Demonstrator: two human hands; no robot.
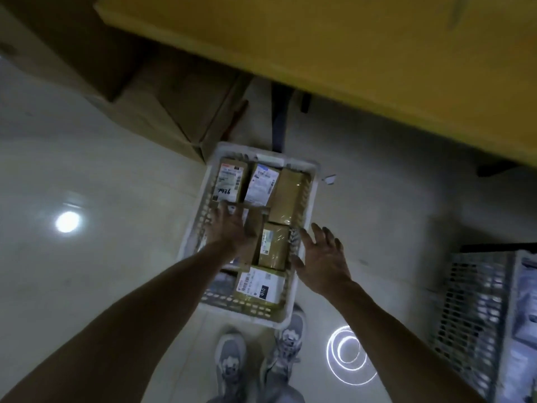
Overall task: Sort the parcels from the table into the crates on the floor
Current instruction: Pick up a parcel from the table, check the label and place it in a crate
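The left hand [229,228] lies with fingers straight on a brown parcel [252,237] near the left wall of the white crate [315,170] on the floor, while the right hand [321,257] hovers spread and empty over the crate's right rim. The parcel sits tilted across its neighbours. Better to press it flat into the gap beside the labelled box [274,246], then lift both hands straight up, clear of the rim.

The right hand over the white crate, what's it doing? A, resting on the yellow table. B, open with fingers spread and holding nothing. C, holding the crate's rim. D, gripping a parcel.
B: the right hand hangs over the right edge of the white crate with fingers spread and nothing in it, while the left hand lies on a brown parcel inside.
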